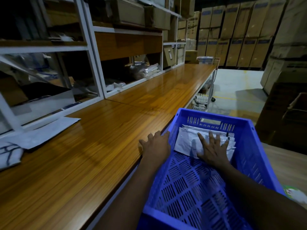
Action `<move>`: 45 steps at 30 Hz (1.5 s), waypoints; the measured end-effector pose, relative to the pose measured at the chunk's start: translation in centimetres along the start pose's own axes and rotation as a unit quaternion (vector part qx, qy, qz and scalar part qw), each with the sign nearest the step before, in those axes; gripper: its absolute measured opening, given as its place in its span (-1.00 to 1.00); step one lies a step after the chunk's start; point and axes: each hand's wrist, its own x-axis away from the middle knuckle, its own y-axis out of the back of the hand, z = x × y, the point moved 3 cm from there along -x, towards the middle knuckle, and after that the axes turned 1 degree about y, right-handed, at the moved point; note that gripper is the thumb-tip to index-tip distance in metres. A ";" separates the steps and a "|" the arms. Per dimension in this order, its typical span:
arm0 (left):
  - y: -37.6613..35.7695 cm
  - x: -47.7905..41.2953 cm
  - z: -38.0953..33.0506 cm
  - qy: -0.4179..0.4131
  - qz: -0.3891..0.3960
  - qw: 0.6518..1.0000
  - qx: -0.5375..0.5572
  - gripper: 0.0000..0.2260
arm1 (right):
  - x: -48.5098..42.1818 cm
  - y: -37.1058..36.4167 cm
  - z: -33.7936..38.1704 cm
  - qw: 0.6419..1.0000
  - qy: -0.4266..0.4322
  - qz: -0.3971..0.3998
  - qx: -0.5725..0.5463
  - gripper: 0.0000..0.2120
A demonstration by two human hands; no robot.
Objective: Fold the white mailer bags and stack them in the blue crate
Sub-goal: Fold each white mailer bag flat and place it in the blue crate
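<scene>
Blue crate [253, 155] against the bench's [99, 155] near edge, both hands busy.
Right hand [213, 146] presses straight, spread fingers flat on the folded white mailer bags [183, 141] by the crate's far wall. Left hand [156, 145] rests open on the bench edge, beside the crate's rim.

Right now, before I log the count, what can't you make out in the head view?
All in the head view:
1. How many folded mailer bags are in the blue crate: the right hand lies flat on them and the layers overlap.
2. The unfolded mailers on the table: cut off by the left edge, so the remainder is uncountable.
3. The label on the crate's far wall: too small to read.
</scene>
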 end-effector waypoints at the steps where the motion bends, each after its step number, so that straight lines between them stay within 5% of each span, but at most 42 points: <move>1: 0.3 0.3 0.1 -0.002 -0.020 1.000 0.009 -0.56 | 0.3 1.0 0.7 1.000 0.008 -0.018 -0.020 -0.19; 11: 6.3 5.2 10.0 0.061 -0.169 0.984 0.001 -0.65 | 2.2 13.2 15.1 0.943 0.157 -0.170 -0.238 -0.30; 18: 9.9 13.2 21.2 0.158 -0.248 0.955 -0.041 -0.79 | 6.9 17.1 29.5 0.878 0.314 -0.160 -0.324 -0.61; 24: 10.2 21.8 29.9 0.257 -0.254 0.927 -0.101 -0.74 | 12.3 17.2 39.9 0.833 0.404 -0.107 -0.362 -0.68; 31: 10.5 25.1 36.0 0.316 -0.309 0.884 -0.151 -0.70 | 15.5 13.8 47.7 0.847 0.462 -0.113 -0.236 -0.58; 36: 11.2 23.8 38.6 0.390 -0.323 0.842 -0.186 -0.54 | 12.4 14.0 49.9 0.879 0.408 -0.074 -0.233 -0.52; 40: 10.0 23.2 41.6 0.506 -0.209 0.820 -0.166 -0.48 | 11.9 13.2 50.3 0.888 0.402 -0.073 -0.209 -0.53; 45: 10.6 23.4 41.3 0.473 -0.217 0.827 -0.212 -0.62 | 11.7 13.1 50.3 0.885 0.406 -0.076 -0.215 -0.54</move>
